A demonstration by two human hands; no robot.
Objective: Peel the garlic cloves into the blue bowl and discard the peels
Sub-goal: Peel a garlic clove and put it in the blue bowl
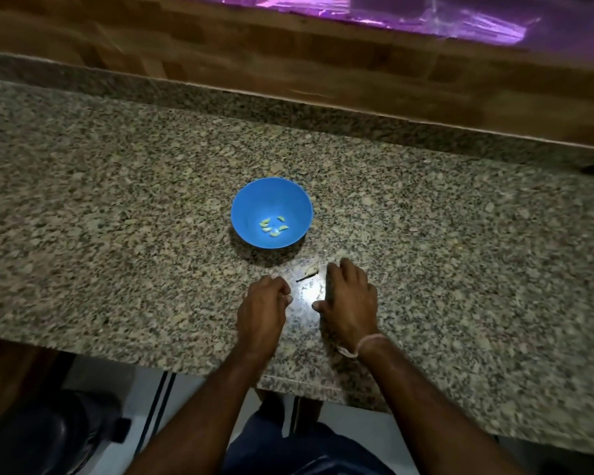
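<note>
Blue bowl [251,200] sits on the granite counter [117,200] and holds a few peeled garlic cloves [273,227]. Just in front of the bowl lies a peel scrap [311,270]. Right hand [350,296] is beside the scrap, palm down, fingers loosely spread on the stone and gripping nothing. Left hand [264,305] is in front of the bowl with fingers curled under; contents cannot be told. Behind the bowl: wooden ledge [288,63] and purple plastic sheet [460,18].

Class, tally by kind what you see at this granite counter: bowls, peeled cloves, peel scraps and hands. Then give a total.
Blue bowl: 1
Peeled garlic cloves: 5, all inside the bowl
Peel scrap: 1, lying between the hands
Hands: 2, the left hand and the right hand
Total: 9
</note>
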